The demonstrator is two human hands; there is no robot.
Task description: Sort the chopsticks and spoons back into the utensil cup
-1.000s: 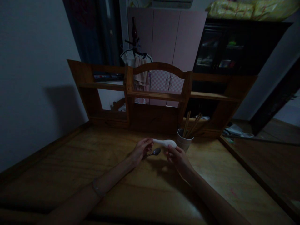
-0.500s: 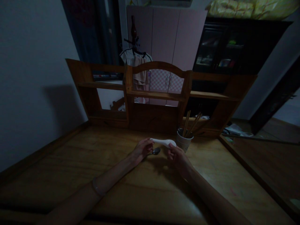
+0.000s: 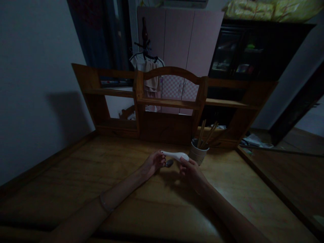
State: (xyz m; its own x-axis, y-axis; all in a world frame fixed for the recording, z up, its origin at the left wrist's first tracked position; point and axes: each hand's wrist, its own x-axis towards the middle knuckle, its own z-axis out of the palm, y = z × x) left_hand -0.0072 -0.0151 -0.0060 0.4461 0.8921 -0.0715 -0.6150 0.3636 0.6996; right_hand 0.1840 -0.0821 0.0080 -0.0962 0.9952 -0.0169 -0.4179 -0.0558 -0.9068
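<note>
A white soup spoon is held level above the desk between both hands. My left hand pinches the end of its handle. At the bowl end, my right hand grips the rim between thumb and fingers. Below the white spoon, a metal spoon lies on the desk, its handle hidden behind my left hand. A white cup stands just beyond my right hand, with several chopsticks leaning in it.
The wooden desk carries a shelf unit along its far edge. A wall bounds the left side. Behind are pink wardrobe doors, clothes on a stand and a dark cabinet.
Both hands and the white spoon have shifted very slightly left and down. The grip at each end is unchanged; the metal spoon and the cup stay put.
</note>
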